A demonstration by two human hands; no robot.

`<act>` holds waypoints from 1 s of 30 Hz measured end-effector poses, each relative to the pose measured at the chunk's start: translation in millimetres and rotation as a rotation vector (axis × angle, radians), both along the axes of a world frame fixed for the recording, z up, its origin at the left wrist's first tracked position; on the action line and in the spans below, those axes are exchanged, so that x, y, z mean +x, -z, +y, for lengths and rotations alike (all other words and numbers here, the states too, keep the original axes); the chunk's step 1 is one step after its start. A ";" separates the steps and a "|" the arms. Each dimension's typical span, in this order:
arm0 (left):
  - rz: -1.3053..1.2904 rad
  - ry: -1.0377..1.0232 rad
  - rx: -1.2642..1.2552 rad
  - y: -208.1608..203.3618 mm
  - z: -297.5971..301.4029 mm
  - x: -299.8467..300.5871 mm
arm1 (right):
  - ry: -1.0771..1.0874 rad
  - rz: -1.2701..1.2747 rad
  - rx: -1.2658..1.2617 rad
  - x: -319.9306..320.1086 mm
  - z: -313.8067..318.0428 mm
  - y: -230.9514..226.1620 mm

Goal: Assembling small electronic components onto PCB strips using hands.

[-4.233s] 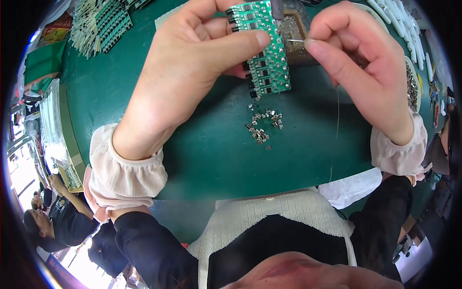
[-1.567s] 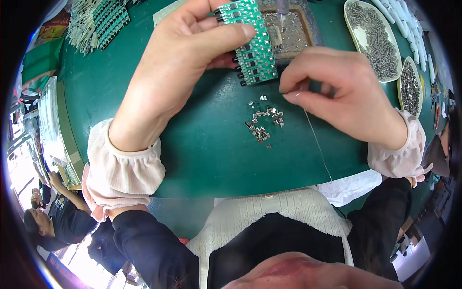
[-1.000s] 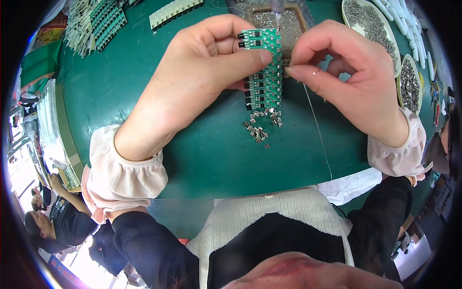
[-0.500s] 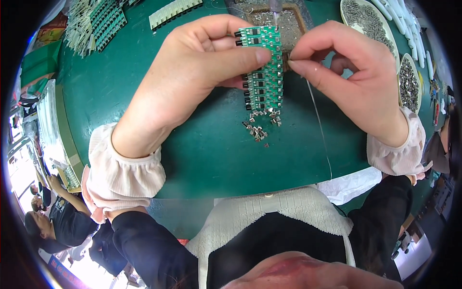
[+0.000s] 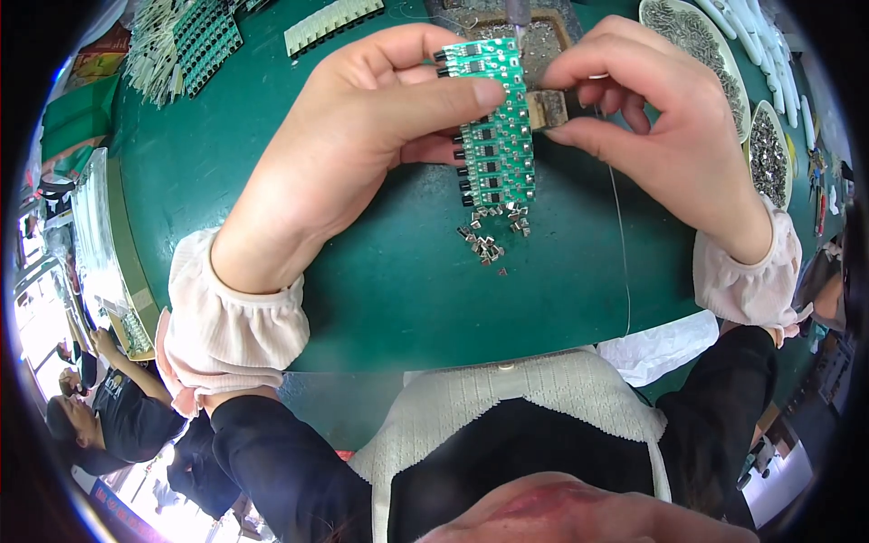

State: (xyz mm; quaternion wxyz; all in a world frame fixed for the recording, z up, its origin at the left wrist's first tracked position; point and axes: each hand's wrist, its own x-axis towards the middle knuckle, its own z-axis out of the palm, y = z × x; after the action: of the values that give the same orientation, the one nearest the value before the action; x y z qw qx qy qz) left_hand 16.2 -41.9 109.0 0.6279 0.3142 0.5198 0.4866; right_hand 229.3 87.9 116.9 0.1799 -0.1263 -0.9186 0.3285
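Note:
My left hand [image 5: 362,118] grips a green circuit board panel [image 5: 496,149], thumb across its face and fingers behind. Black components line the panel's left edge; shiny solder spots run down its right. At its upper end a soldering iron [image 5: 519,14] points down, close to the board's top right corner. My right hand [image 5: 661,127] is right of the panel, thumb and forefinger apart, other fingers curled. Thin solder wire [image 5: 618,208] runs from those curled fingers toward the table's front edge. A brownish block [image 5: 548,109] shows between thumb and forefinger. Small metal pieces [image 5: 484,246] lie below the panel.
Behind the panel sits a brown-rimmed tray [image 5: 552,32] with metallic bits. Two dishes of small metal parts, one larger [image 5: 692,45] and one smaller [image 5: 769,158], stand at right beside white tubes [image 5: 760,45]. More boards [image 5: 206,41] lie far left. People sit beyond the left edge.
My right thumb and forefinger have parted, revealing the block between them. The panel has shifted slightly up and tilted, its top edge nearer the iron. The wire has swung a little right.

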 end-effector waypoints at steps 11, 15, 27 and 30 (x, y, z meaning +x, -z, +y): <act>0.146 -0.017 0.077 -0.6 -4.4 5.2 | -0.032 0.080 0.082 -2.0 -3.2 1.8; 0.211 -0.018 0.020 -6.8 -5.1 4.7 | -0.032 0.078 0.031 -0.8 -3.1 1.7; 0.157 -0.008 0.090 -0.3 -5.3 2.7 | -0.031 0.095 0.056 -1.6 -4.2 2.6; 0.184 0.006 0.079 -6.2 -5.5 3.1 | -0.047 0.117 0.060 -1.3 -3.5 3.6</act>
State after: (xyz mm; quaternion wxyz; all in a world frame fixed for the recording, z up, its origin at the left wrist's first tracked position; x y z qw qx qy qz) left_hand 19.3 -47.3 115.2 0.5661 0.3837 0.5549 0.4736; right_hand 227.9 84.4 113.3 0.2292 -0.0798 -0.9187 0.3117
